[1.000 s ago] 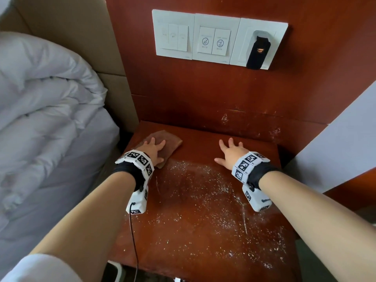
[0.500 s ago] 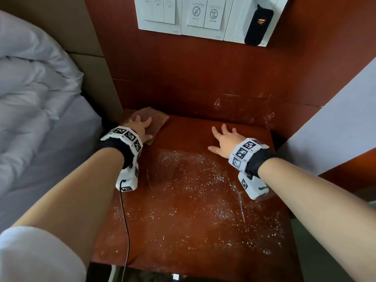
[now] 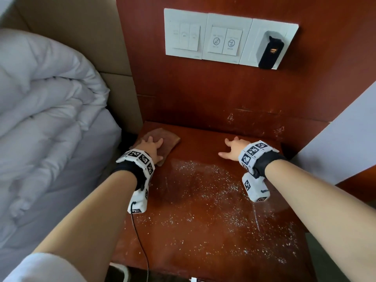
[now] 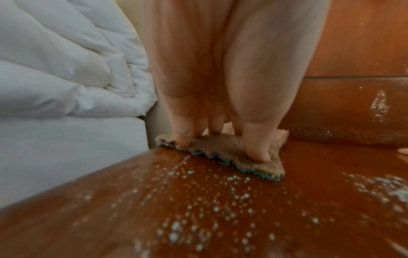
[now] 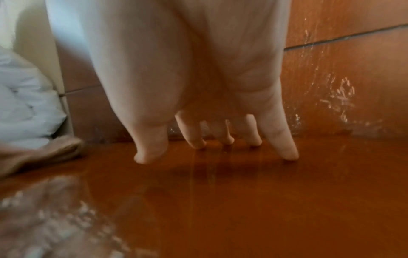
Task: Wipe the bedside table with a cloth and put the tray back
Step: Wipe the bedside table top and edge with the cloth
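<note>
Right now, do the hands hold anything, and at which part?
Nothing is gripped. The left hand presses flat on the middle of the brown cloth; the right hand rests spread on the bare bedside table.

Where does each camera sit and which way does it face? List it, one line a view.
Head: above, looking down at the bedside table; both forearms, left hand, right hand.
Left wrist: low, along fingers pressing the cloth, toward the wall corner.
Right wrist: low, along spread fingers on bare wood.
Shared: cloth, white specks.
</note>
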Available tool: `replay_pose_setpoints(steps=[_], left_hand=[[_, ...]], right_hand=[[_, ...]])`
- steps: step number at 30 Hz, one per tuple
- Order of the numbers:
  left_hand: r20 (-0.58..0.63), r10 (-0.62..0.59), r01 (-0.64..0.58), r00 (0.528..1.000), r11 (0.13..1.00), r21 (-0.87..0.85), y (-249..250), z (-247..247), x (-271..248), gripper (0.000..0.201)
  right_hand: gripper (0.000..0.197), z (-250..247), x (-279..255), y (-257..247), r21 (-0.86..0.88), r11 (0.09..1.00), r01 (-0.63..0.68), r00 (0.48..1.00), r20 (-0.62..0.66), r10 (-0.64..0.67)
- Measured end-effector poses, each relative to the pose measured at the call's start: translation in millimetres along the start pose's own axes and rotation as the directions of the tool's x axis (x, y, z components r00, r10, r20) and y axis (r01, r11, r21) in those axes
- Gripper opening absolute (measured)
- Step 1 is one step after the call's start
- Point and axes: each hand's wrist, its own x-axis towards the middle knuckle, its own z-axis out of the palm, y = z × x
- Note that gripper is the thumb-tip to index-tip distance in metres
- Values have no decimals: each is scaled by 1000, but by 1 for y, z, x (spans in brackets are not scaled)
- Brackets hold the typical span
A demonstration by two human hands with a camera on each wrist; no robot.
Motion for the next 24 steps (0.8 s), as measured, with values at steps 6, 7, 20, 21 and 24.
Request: replay_pose_setpoints(steps=[6, 7, 20, 21, 24], left_hand=[[41, 21, -20, 999, 1000, -7, -9, -4, -2, 71], [45, 22, -22, 999, 1000, -12, -10, -4, -1, 71], [34, 40, -41, 999, 999, 30, -26, -21, 34, 70], [31, 42, -43, 999, 998, 35, -27, -23, 39, 70], [20, 49, -50, 999, 997, 57, -29, -30, 50, 69]], right_hand=[[70, 8, -3, -31, 177, 977, 120, 993, -40, -115], [70, 9, -2, -37, 170, 973, 158, 987, -40, -153], [82, -4, 9, -63, 86, 975, 205, 979, 0, -206], [82, -5, 10, -64, 86, 975, 206, 978, -1, -206], [83, -6, 14, -64, 85, 975, 207, 978, 2, -208]])
